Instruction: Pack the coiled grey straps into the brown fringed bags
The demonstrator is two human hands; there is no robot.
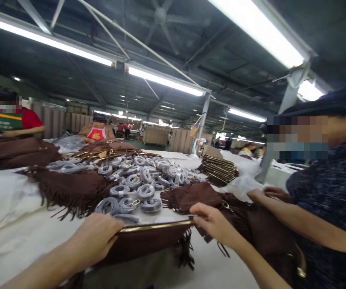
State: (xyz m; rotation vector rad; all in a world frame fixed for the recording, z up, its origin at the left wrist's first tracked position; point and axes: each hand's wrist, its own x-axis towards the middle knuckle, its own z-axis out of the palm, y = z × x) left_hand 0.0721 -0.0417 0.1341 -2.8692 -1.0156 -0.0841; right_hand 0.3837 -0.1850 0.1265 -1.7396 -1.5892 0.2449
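Observation:
A brown fringed bag with a gold zipper or metal edge along its top is stretched between my two hands at the near side of the table. My left hand grips the left end of that top edge, fingers wrapped over it. At the right end, my right hand pinches the corner. Tassels hang from the bag's right side. Just beyond lies a heap of grey wrapped coiled straps, some with gold clasps. Brown fringed bags lie left and right of the heap.
A co-worker stands close on the right, hands on brown bags and clear plastic. Gold-edged frames are stacked at the back right. White sheeting covers the left. Two other people sit across the table.

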